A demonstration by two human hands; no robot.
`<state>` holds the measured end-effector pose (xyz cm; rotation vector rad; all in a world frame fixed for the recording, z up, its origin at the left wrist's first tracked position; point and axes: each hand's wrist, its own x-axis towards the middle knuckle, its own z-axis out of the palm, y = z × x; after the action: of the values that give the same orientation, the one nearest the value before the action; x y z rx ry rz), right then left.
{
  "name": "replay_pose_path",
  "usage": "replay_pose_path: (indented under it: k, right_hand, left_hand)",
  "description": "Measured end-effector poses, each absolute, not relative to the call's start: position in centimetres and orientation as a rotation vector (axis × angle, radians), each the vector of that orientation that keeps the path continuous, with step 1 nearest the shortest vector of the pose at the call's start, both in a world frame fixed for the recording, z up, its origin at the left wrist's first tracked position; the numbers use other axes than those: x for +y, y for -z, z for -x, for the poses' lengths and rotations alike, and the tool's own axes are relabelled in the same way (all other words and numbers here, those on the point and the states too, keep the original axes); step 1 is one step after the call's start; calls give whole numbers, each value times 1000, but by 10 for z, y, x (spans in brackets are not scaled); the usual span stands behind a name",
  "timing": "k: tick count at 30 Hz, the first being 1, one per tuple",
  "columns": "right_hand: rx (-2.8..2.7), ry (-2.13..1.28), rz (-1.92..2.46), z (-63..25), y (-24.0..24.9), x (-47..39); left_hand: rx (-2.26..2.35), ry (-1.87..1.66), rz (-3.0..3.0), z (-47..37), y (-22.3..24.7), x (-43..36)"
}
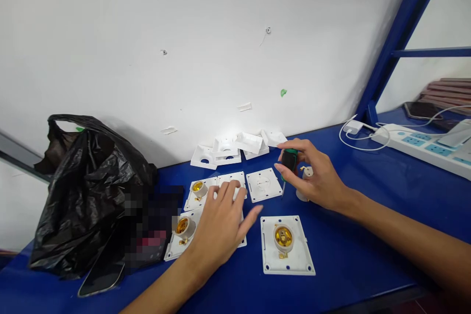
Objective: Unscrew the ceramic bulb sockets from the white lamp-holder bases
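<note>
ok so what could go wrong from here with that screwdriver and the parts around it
The right hand holds the screwdriver right by a partly hidden lamp socket, so a careless swing might knock it.

The left hand is spread over the white plates, and may shift one or catch a brass piece.

The white covers by the wall overlap unevenly, so a bump could make some slide.

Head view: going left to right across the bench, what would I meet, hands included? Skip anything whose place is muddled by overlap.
Black plastic bag → left hand → green-and-black screwdriver, held in the right hand → white charger → white power strip.
</note>
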<state>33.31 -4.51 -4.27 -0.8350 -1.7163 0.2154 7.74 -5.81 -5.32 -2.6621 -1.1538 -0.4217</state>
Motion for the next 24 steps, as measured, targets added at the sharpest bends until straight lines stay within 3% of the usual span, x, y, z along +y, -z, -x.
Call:
replay_pose_path:
  k: [3,7,11,18,24]
  right_hand:
    - [-1634,-230,840,-332,41,-45]
    - [-1453,-347,785,-328,34,-49]
    - [-1418,-405,700,-322,30,-60]
    - [-1910,-129,509,-314,36,-76]
    - [-1949,-103,553,-314,32,-75]
  left_hand:
    - [-921,573,3020,-80,47,-73]
    - [-916,422,3299,-85,49,-83]
    - [-954,411,3267,-87,55,-81]
    - [-875,460,3128,-85,63,-79]
    - [-856,464,3140,-87,61,-79]
